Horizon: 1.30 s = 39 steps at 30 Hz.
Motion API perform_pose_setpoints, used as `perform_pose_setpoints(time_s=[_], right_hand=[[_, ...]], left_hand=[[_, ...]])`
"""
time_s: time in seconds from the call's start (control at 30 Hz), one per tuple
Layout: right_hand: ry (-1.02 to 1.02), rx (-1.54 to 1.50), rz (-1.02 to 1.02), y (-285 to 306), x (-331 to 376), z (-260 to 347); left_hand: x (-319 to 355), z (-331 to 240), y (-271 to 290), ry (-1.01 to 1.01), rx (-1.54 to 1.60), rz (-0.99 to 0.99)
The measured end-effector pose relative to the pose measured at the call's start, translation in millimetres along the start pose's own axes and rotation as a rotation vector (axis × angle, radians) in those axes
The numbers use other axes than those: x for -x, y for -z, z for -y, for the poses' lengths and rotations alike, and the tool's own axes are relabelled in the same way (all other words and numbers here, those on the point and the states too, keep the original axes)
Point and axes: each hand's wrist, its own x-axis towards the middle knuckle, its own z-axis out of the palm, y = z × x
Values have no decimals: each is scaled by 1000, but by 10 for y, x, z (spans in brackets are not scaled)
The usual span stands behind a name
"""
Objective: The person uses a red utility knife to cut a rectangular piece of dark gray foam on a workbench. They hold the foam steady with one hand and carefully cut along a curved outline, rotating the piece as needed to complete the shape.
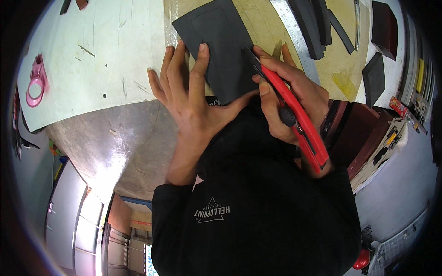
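A dark grey foam-like sheet (221, 41) lies on the table near its front edge, with a faint outline marked on its surface. My left hand (189, 89) is spread, its fingers resting on and beside the sheet's left side and the thumb reaching along the near edge. In my right hand (294, 87) is a red utility knife (294, 108) with a black round knob. Its blade is out, and the tip is at the right part of the sheet; whether it has gone into the material I cannot tell.
Right of the sheet lies a metal ruler (297, 37), then several dark strips (317, 23). Dark block pieces (384, 30) sit at the table's right side. A pink tape dispenser (37, 85) stands far left on the white tabletop (115, 60). A yellow translucent scrap (344, 86) lies near the front edge.
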Motion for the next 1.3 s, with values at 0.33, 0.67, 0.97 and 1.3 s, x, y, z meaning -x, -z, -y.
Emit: perform_pose_setpoints(time_s=[0.33,0.67,0.97,1.3], right_hand=[[-78,-80,-47,-61,64,36],[-60,-25,-72,-105,128,50],[9,13,-176,-230,167,24],[122,79,141,199,-144,-65]], left_hand=[[68,-58,-87,22,-17,-78],[133,-185,-188,115,23,-149],[209,-276,-258,154,-50,-176],[-112,-11,267,-12,319,101]])
